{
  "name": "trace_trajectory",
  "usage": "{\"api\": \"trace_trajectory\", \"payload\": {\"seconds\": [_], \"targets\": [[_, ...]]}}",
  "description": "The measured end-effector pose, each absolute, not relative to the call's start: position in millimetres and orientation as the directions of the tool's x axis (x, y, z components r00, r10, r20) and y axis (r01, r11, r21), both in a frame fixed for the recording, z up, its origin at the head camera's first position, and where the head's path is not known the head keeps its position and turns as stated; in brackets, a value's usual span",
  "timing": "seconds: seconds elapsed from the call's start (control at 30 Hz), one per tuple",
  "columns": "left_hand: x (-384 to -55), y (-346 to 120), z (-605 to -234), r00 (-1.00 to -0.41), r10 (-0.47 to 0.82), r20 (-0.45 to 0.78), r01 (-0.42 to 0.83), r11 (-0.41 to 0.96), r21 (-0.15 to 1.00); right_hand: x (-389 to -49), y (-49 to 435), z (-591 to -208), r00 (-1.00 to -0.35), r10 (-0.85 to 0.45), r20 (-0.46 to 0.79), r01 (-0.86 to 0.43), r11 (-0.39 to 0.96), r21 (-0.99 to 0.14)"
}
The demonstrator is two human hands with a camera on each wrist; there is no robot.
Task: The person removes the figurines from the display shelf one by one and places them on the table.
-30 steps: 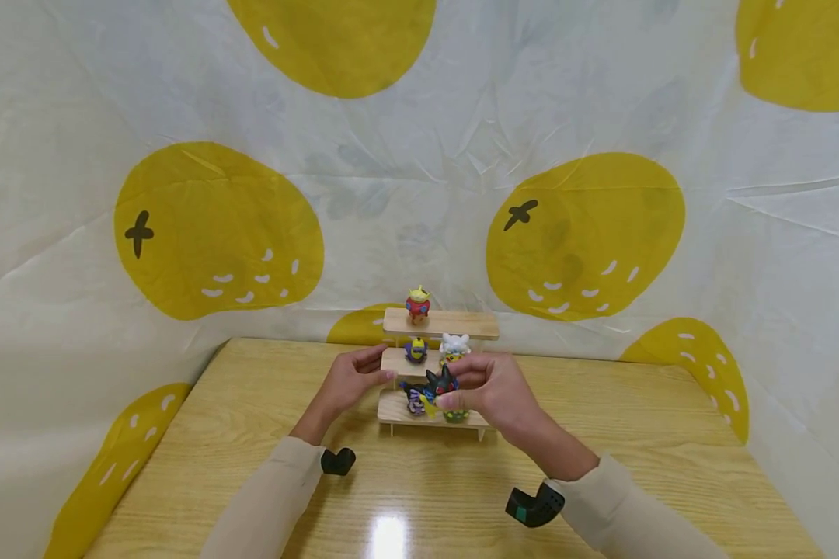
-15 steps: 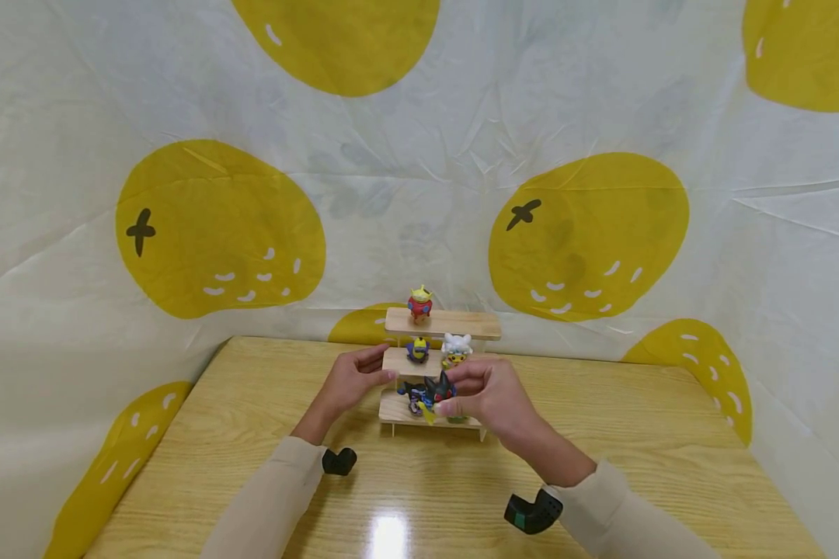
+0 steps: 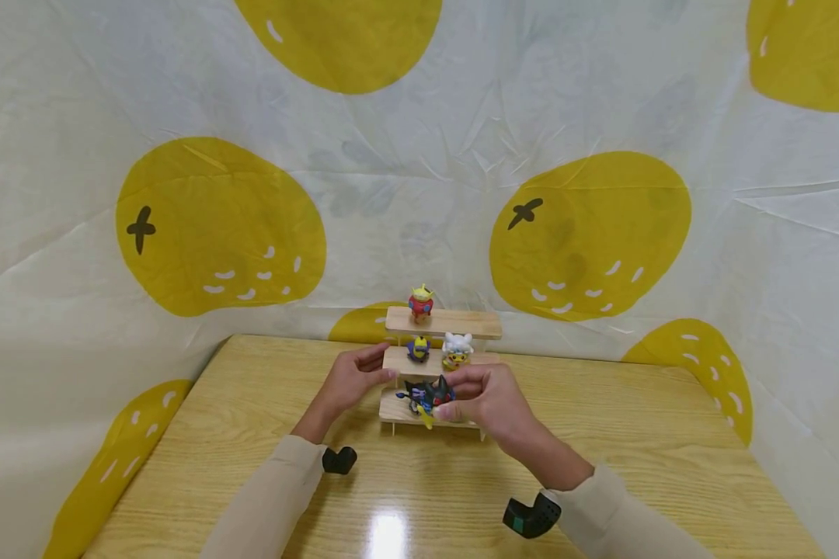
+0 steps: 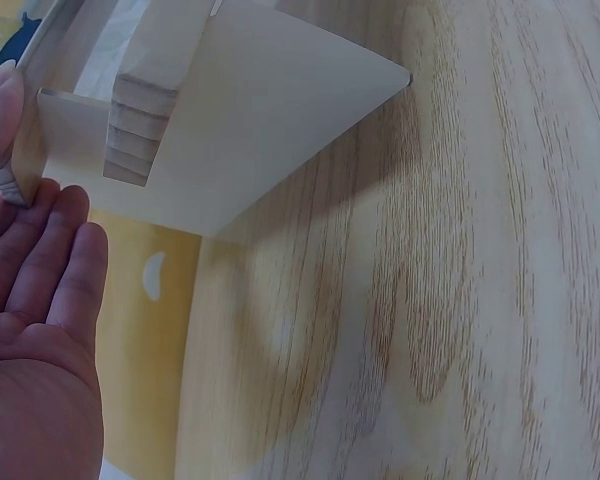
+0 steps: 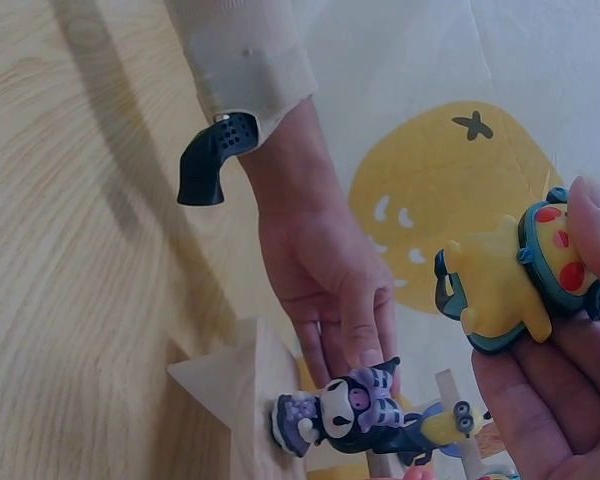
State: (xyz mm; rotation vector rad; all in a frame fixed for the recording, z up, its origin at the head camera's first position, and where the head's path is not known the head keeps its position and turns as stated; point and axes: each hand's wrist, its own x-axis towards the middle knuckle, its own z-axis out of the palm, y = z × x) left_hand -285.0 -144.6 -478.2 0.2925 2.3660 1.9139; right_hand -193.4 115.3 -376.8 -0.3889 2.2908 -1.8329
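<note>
A tiered wooden display shelf [image 3: 398, 414] stands near the back of the table. My left hand [image 3: 353, 380] holds the left end of its middle board, thumb above and fingertips against the underside in the left wrist view. My right hand [image 3: 492, 397] pinches a toy figurine [image 5: 500, 265], yellow with red cheeks in a dark hooded costume, tilted in front of the bottom board. A black-and-purple hooded figurine [image 5: 350, 410] stands on the bottom board, partly hidden from the head view. Whether the held figurine touches the board, I cannot tell.
On the middle board stand a yellow-and-purple figurine [image 3: 418, 349] and a white-hooded yellow one [image 3: 457, 352]. A red figurine with a yellow top [image 3: 421, 303] occupies the top board. Behind the wooden table [image 3: 601, 419] hangs a white cloth [image 3: 405, 194] with yellow fruit prints.
My right hand has come down slightly, tilting the held figurine lower and to the left. A green part seen beneath it earlier is now hidden. The left hand keeps its hold.
</note>
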Motion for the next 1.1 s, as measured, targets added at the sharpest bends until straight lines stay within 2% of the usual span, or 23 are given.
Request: {"api": "trace_trajectory", "payload": {"seconds": [0.33, 0.73, 1.1], "targets": [[-284, -146, -478, -0.981, 0.189, 0.046, 0.087, 0.215, 0.973, -194, 113, -383, -0.958, -0.285, -0.008, -0.064, 0.241, -0.968], [-284, -146, -478, -0.98, 0.192, 0.045, 0.086, 0.211, 0.974, -193, 111, -390, -0.951, -0.309, -0.009, -0.067, 0.233, -0.97], [-286, -145, -478, -0.979, 0.198, 0.052, 0.094, 0.204, 0.974, -192, 110, -398, -0.937, -0.35, 0.012, -0.077, 0.173, -0.982]]}}
